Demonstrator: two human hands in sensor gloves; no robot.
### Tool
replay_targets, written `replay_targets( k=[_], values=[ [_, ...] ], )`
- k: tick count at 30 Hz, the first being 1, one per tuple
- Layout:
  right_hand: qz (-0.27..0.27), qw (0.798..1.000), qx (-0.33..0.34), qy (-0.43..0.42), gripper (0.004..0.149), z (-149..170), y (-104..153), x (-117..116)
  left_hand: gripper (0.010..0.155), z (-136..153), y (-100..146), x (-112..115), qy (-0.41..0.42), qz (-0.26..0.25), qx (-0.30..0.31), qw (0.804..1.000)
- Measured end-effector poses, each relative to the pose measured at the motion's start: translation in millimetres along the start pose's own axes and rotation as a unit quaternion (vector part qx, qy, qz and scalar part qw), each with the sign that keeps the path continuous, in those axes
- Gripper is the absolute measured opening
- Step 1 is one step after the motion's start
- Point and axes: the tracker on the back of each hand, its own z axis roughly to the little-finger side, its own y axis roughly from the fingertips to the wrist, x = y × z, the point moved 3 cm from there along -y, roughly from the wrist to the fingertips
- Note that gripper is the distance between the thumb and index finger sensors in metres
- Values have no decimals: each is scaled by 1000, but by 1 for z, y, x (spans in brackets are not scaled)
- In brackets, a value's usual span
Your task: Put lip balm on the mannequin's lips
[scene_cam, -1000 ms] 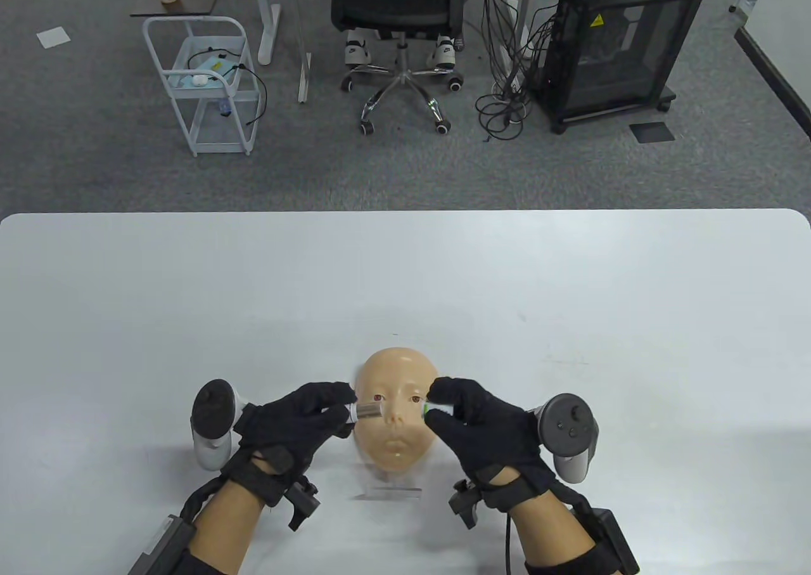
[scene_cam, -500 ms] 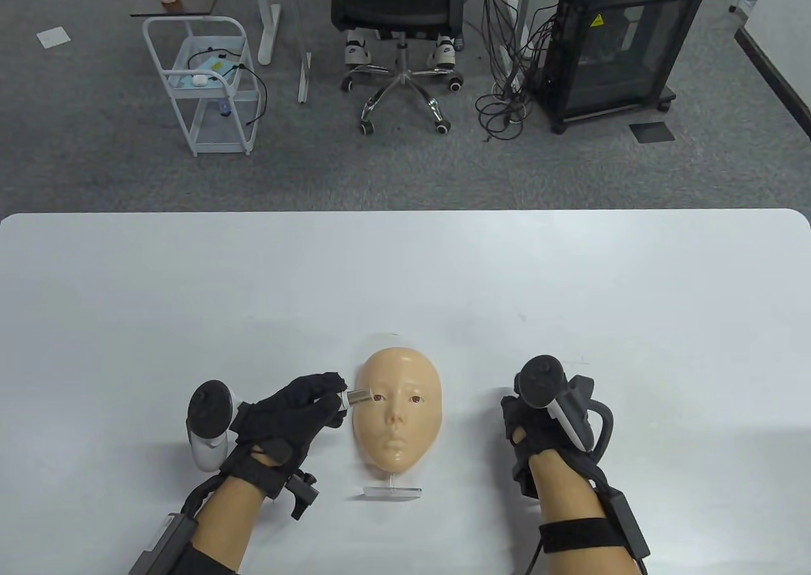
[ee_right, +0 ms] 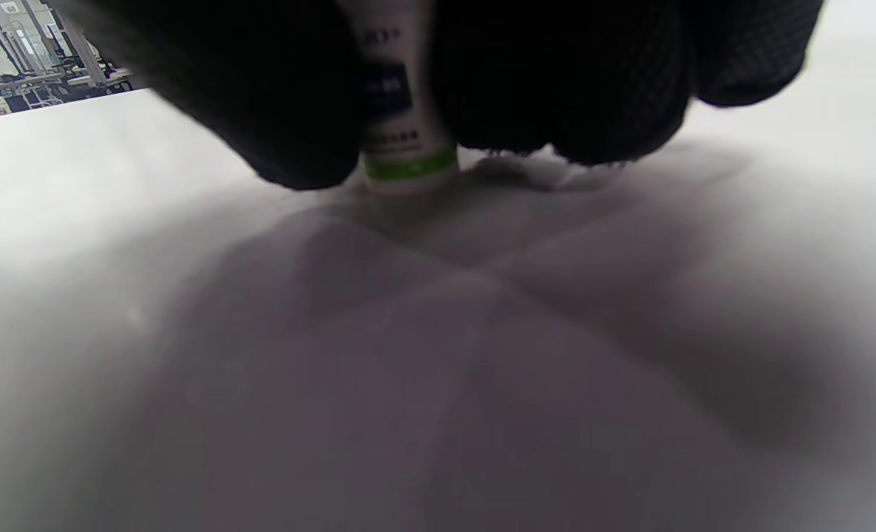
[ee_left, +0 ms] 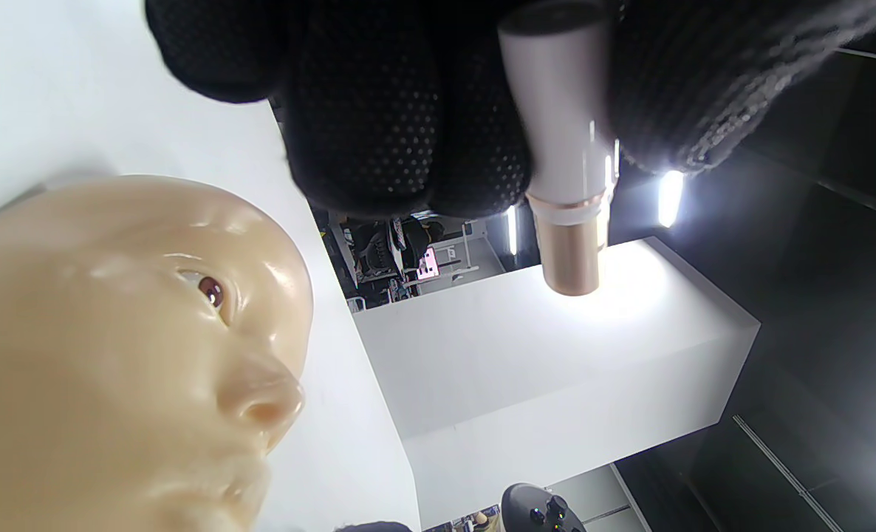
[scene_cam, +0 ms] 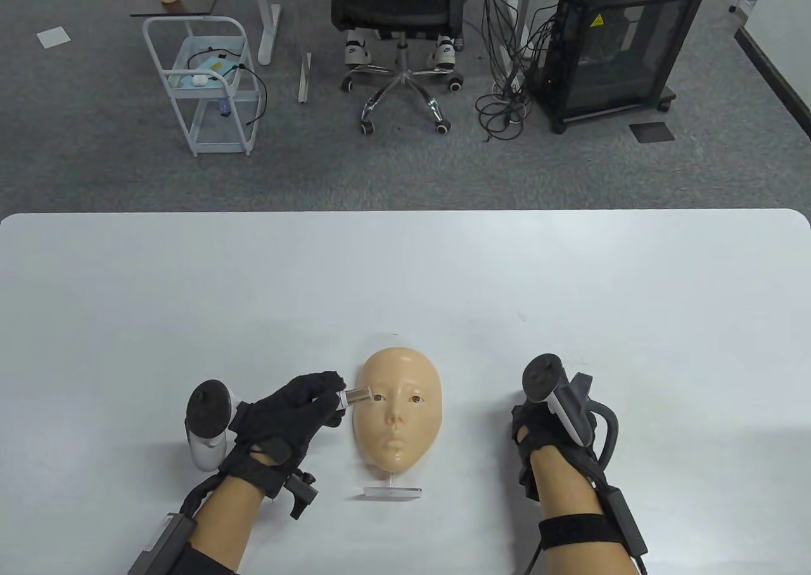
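Left hand: the black-gloved left hand (scene_cam: 288, 413) pinched the uncapped white lip balm tube with a gold collar (scene_cam: 352, 397) between its fingertips (ee_left: 408, 133), clamped on the white barrel.
Balm tube: it lay roughly level, its gold end just beside the eye of the beige plastic mannequin face (scene_cam: 397, 410); whether it touched the face could not be told. In the left wrist view the tube (ee_left: 563, 185) hung clear of the forehead (ee_left: 113, 310).
Lips: the mannequin's lips (scene_cam: 395, 443) sat lower on the face, apart from the tube end.
Right hand: the gloved right hand (scene_cam: 538, 432) was closed around a small white cap with a green band (ee_right: 407, 148), pressing it end-down on the white desk (scene_cam: 633, 321), well apart from the face.
Stand: the face stood tilted on a clear acrylic base (scene_cam: 393, 492).
Step, as a judgement: cap being set down; balm not yet brought to the lips.
Risk: the tube end was at eye level, so a straight push would smear the eye or cheek, not the lips.
Risk: the light stand looked easy to tip or slide under a hard press, with no hand bracing it.
Risk: the cap might roll if released off-square.
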Motion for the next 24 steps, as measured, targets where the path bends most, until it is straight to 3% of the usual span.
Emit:
replay_targets(
  k=[6, 10, 12, 14, 16, 18, 19, 20, 21, 24],
  values=[
    [-13, 1000, 1, 1, 77, 0, 4, 5, 52, 0, 0, 0, 4, -1, -1, 1000],
    [54, 998, 31, -20, 85, -7, 22, 30, 52, 0, 0, 2, 8, 8, -8, 1000],
    [113, 988, 86, -64, 83, -19, 39, 47, 53, 2, 0, 4, 27, 1, -15, 1000],
    [162, 961, 196, -111, 79, -38, 61, 58, 52, 7, 0, 9, 91, 3, -35, 995],
    [184, 901, 341, -194, 76, -61, 84, 62, 52, 14, 1, 16, 154, 21, -65, 986],
    [104, 855, 429, -274, 76, -77, 98, 54, 49, 16, 0, 21, 165, 44, -82, 982],
    [59, 816, 464, -338, 76, -86, 107, 48, 49, 18, 1, 24, 162, 51, -92, 981],
    [47, 800, 478, -360, 77, -90, 111, 45, 49, 18, 1, 26, 161, 53, -97, 981],
    [38, 787, 498, -362, 77, -97, 118, 42, 49, 19, 1, 31, 155, 62, -108, 980],
    [85, 793, 528, -293, 79, -108, 131, 39, 50, 22, 3, 44, 153, 79, -130, 977]
  ],
)
